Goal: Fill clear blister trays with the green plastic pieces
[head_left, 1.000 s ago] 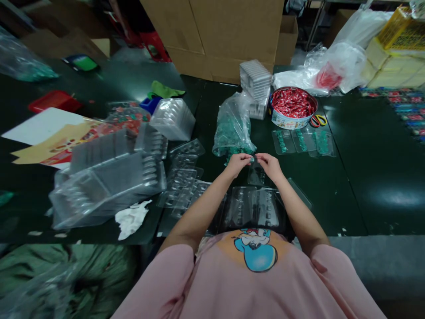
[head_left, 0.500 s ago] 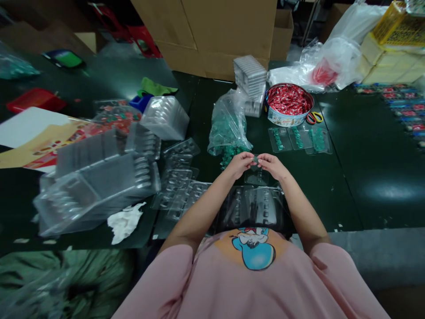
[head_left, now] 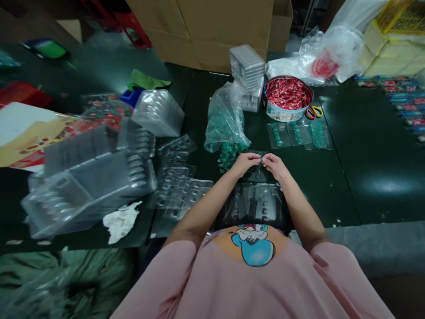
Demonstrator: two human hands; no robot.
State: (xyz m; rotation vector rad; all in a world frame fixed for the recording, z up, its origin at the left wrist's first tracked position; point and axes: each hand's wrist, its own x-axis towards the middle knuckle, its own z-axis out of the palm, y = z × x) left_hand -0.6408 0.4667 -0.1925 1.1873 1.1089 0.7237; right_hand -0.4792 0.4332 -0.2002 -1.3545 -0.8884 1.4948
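Note:
My left hand [head_left: 245,162] and my right hand [head_left: 274,165] meet over a clear plastic blister tray [head_left: 258,174] on the dark green table [head_left: 358,168]. The fingertips of both hands pinch a small green piece [head_left: 259,158] between them. Just beyond my left hand lies a clear bag of green pieces [head_left: 225,124], with some spilled at its mouth. More clear blister trays [head_left: 255,204] lie stacked under my forearms, close to my body.
Filled trays with green pieces [head_left: 299,135] lie to the right, behind them a round tin of red sweets [head_left: 287,97] and scissors [head_left: 314,111]. Stacks of clear trays [head_left: 96,177] and crumpled white paper [head_left: 120,220] crowd the left. Cardboard boxes [head_left: 215,31] stand at the back.
Both hands stay together at the small green piece and have sunk slightly toward the tray. The view has tilted a little downward.

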